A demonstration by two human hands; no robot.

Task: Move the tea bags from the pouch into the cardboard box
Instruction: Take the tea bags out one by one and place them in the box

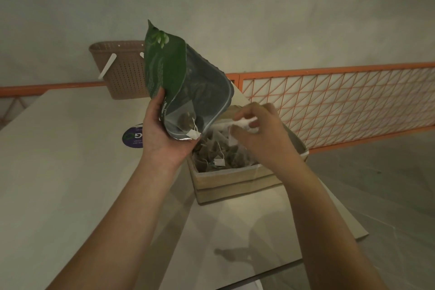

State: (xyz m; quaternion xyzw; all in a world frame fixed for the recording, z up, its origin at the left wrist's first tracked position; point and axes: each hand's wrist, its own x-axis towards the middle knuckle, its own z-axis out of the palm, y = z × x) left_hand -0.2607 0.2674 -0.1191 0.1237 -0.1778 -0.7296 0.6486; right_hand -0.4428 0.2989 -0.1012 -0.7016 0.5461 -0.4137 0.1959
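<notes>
Our two bare forearms fill the lower part of the view, reaching up over a pale table (58, 183). We hold the green pouch (169, 73) in our left hand (162, 134), fingers and thumb curled round its lower edge, so that the pouch is tipped with its open mouth turned down and toward the cardboard box (233, 183). Through the clear side of the pouch we see at least one tea bag (186, 120) left near the mouth, its string running to a white tag (193, 134) that hangs at the pouch's lip, just beside our left fingers.

Our right hand (261, 134) is above the far part of the box, fingers curled. It is blurred, and it seems to pinch something white, perhaps a tea bag's tag or paper; we cannot tell for sure what it grips.

The box stands on the table near its right edge, open at the top, and a heap of pyramid tea bags (219, 153) with strings and small white tags lies inside it.

Farther back on the table, a brown perforated basket (122, 70) with a white handle stands behind the pouch. A round purple sticker (132, 140) lies flat on the table, partly hidden by our left wrist. An orange railing with a mesh panel (341, 103) runs along behind the table.
</notes>
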